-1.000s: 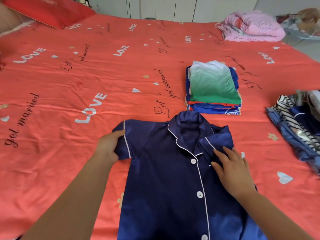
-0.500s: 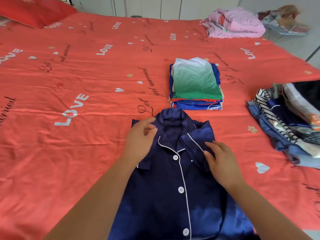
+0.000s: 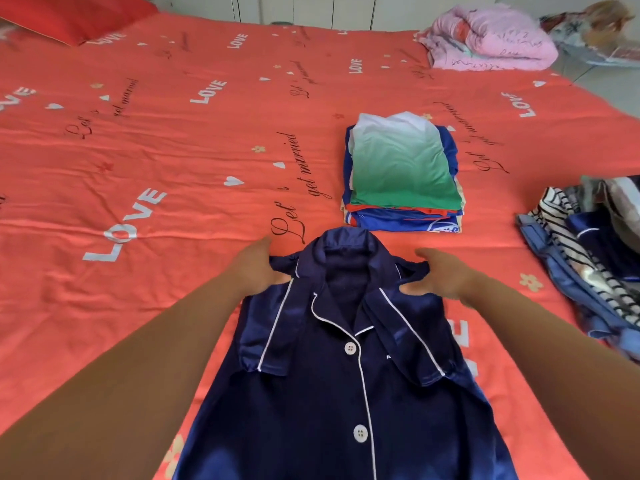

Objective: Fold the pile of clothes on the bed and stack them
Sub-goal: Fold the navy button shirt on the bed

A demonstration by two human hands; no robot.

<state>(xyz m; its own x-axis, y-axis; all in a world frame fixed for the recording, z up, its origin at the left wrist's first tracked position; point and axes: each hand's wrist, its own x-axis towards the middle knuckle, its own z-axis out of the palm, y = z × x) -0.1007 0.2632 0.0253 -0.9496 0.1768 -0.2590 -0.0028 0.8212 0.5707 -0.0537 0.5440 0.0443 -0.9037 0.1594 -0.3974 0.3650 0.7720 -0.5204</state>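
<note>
Head view: the dark blue shirt (image 3: 346,393) lies buttoned and face up on the bed (image 3: 156,150), right in front of the person, collar pointing away; both short sleeves are turned in over the front, which narrows it into a strip ready for folding lengthwise. The left hand (image 3: 254,268) grips the shirt's left shoulder and the right hand (image 3: 443,275) grips the other; the cloth puckers at each hand, though blur hides the exact finger hold. Taking both shoulders likely keeps the tucked sleeves in place while the top is carried down toward the hem; that fold is not yet made. Just beyond the collar sits the stack (image 3: 401,171) of folded clothes, a green-and-white top uppermost, near enough to receive this one. To the right lies the unfolded pile (image 3: 585,268), striped and blue pieces among it, so much remains. Farther off are a pink blanket (image 3: 491,39) and a red pillow (image 3: 69,15). The sheet reads "LOVE" and "Let's get married"; the shirt shows no readable label.
</note>
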